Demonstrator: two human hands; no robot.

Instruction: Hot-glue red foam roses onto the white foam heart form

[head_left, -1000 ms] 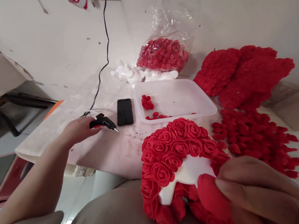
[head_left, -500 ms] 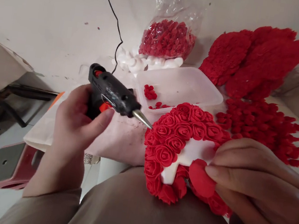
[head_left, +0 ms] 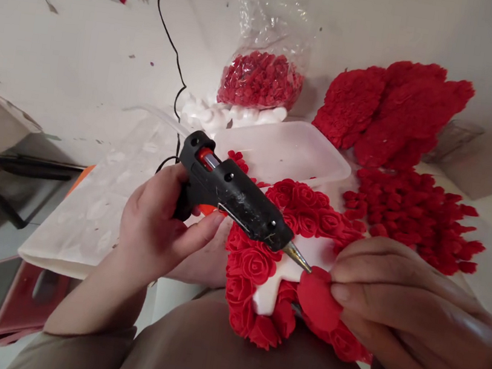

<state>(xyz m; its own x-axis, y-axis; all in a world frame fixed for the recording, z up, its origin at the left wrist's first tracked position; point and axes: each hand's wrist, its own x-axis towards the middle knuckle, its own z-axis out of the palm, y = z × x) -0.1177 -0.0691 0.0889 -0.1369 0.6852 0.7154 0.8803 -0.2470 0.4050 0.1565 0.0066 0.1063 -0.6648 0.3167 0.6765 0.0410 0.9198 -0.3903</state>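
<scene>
My left hand (head_left: 160,227) is closed round the handle of a black glue gun (head_left: 244,199), its thumb near the orange trigger. The metal nozzle points down to the right, its tip at the edge of a red foam rose (head_left: 319,298). Between thumb and fingers, my right hand (head_left: 398,304) pinches this rose, whose smooth, flat side shows. Under it, against my lap, is a white form (head_left: 267,294) largely covered with red foam roses (head_left: 257,265). Part of its white surface is bare in the middle. Whether my right hand also supports the form is hidden.
Behind the form stands a translucent plastic tray (head_left: 297,143) with a few red flowers. Further back are a clear bag of red roses (head_left: 263,80) and white shapes (head_left: 210,112). Piles of red roses (head_left: 416,214) lie at right. A black cord (head_left: 174,46) runs to a wall socket.
My left hand has brought the glue gun right and down, so its nozzle now meets the pinched rose. My right hand keeps its pinch. The view has shifted slightly.
</scene>
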